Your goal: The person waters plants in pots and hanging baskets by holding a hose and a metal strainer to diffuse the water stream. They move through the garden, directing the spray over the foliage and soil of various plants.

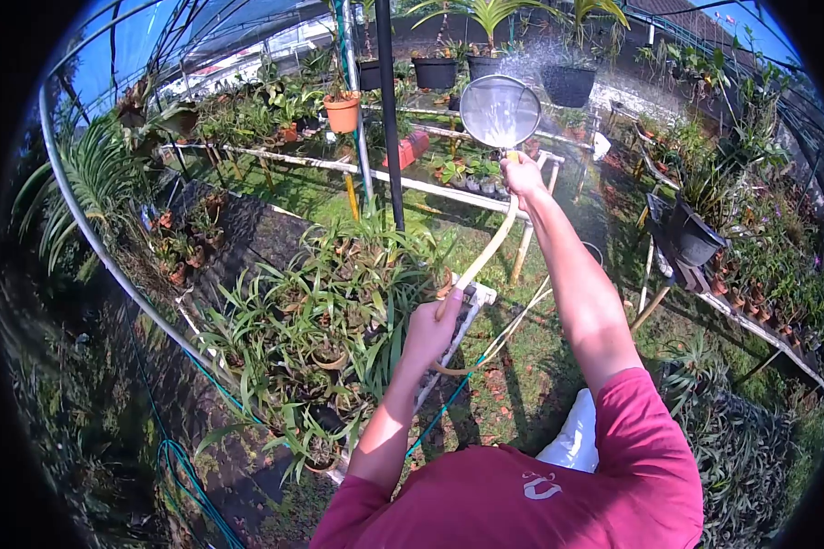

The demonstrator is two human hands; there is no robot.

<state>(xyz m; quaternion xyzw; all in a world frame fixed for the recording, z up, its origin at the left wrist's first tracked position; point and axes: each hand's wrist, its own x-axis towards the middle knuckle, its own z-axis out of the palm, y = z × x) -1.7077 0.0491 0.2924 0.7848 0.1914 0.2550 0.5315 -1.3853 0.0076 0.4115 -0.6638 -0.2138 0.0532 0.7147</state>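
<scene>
My right hand [524, 178], arm stretched forward, is closed round the upper end of a pale yellow garden hose [490, 249]. A round mesh strainer [501, 111] stands just beyond that hand, at the hose's end; how it is fixed there is hidden. Water sprays through the mesh and spreads as droplets toward the hanging black pot [568, 85]. Lower on the same hose, my left hand [430, 331] is wrapped round it. Below and left of this hand, leafy potted plants [325, 306] crowd a low bench.
A black post [390, 119] rises left of the strainer. An orange pot [341, 113] hangs beside it. Plant racks [412, 183] cross the back, and a plant bench [760, 334] runs along the right. A thin green hose [192, 489] lies on the lower left ground.
</scene>
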